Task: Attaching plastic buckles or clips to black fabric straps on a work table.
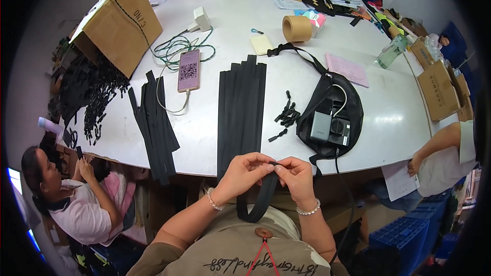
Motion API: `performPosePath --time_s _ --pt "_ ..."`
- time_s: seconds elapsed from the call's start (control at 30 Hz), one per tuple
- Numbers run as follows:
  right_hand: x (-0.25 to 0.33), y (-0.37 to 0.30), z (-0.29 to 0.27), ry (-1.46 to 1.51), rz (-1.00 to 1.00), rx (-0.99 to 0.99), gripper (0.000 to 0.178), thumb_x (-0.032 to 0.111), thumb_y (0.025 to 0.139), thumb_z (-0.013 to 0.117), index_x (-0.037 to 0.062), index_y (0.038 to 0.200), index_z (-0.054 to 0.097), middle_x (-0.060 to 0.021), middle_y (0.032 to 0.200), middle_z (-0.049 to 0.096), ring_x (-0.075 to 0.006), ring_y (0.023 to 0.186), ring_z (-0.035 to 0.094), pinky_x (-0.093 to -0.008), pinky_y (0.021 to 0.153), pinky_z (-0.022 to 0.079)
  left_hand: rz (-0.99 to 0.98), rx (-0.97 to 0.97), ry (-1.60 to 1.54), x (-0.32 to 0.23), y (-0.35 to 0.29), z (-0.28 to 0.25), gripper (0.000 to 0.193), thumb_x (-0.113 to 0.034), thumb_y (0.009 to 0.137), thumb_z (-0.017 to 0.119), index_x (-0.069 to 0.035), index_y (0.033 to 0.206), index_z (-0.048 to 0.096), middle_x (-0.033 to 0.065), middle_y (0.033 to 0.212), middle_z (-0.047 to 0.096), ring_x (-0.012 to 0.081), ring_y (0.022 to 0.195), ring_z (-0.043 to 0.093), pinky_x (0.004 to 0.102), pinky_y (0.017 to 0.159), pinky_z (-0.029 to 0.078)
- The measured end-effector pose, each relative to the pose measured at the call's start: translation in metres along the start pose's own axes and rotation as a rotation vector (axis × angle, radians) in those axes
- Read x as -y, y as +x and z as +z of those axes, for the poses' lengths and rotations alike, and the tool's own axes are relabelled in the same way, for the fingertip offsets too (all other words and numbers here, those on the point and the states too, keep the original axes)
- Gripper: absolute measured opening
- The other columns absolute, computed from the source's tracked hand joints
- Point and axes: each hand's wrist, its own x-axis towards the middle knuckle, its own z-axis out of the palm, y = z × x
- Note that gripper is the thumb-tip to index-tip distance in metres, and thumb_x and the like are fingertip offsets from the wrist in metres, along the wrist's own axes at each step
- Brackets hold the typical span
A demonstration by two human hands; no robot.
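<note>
Just past the table's near edge, my left hand (247, 173) and my right hand (295, 175) are together, thumbs and fingertips closed on a flat black strip (259, 202) that looks like zipper tape. The strip loops down below my fingers toward my lap. What lies between the fingertips is too small to make out. A neat pile of long black strips (239, 112) runs away from me on the table, nearest my left hand. Beyond my right hand lies a small heap of black zipper pulls (288, 116).
A looser bunch of strips (155, 122), a charging phone (188, 71) and a cardboard box (115, 28) stand left. Right are a black mesh bag (330, 110) with devices, a tape roll (297, 28) and a bottle (392, 51). One person (76, 194) sits left, another (445, 153) right.
</note>
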Motion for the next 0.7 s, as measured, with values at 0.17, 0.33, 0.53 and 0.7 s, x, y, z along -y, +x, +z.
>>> performPosePath --time_s 0.17,0.33,0.53,0.7 --pt "-0.002 -0.005 0.004 0.005 0.014 0.029 0.006 0.003 0.085 0.063 -0.0023 0.086 0.062 -0.0014 0.068 0.06 -0.0035 0.051 0.05 -0.0162 0.045 0.039 0.19 -0.042 -0.023 0.026 0.008 0.004 0.014 -0.01 0.088 0.062 0.001 0.098 0.063 0.0036 0.083 0.066 0.0065 0.067 0.059 0.0197 0.059 0.048" --pt "-0.017 -0.006 0.012 0.048 -0.145 -0.121 0.004 0.002 0.086 0.062 -0.0018 0.086 0.062 -0.0026 0.071 0.061 -0.0053 0.054 0.053 -0.018 0.048 0.042 0.054 -0.129 -0.495 0.034 0.004 0.025 0.011 -0.012 0.091 0.059 -0.001 0.094 0.061 0.0018 0.08 0.064 0.0063 0.07 0.058 0.0193 0.061 0.048" --pt "-0.04 -0.004 0.016 0.414 -0.075 -0.172 0.004 0.005 0.091 0.053 0.002 0.093 0.056 -0.0038 0.09 0.061 -0.008 0.08 0.055 -0.022 0.072 0.046 0.141 -0.345 -0.458 0.05 0.014 0.033 0.012 -0.015 0.092 0.058 -0.003 0.094 0.059 -0.0002 0.083 0.058 0.0028 0.072 0.052 0.0172 0.063 0.045" --pt "-0.025 -0.004 0.021 0.524 -0.017 -0.106 0.005 0.008 0.094 0.048 0.004 0.096 0.05 -0.0041 0.096 0.057 -0.0093 0.088 0.052 -0.0231 0.077 0.044 0.293 -0.403 -0.374 0.048 0.023 0.033 0.01 -0.014 0.093 0.056 -0.004 0.091 0.056 -0.0015 0.081 0.055 0.0032 0.07 0.049 0.0182 0.062 0.043"
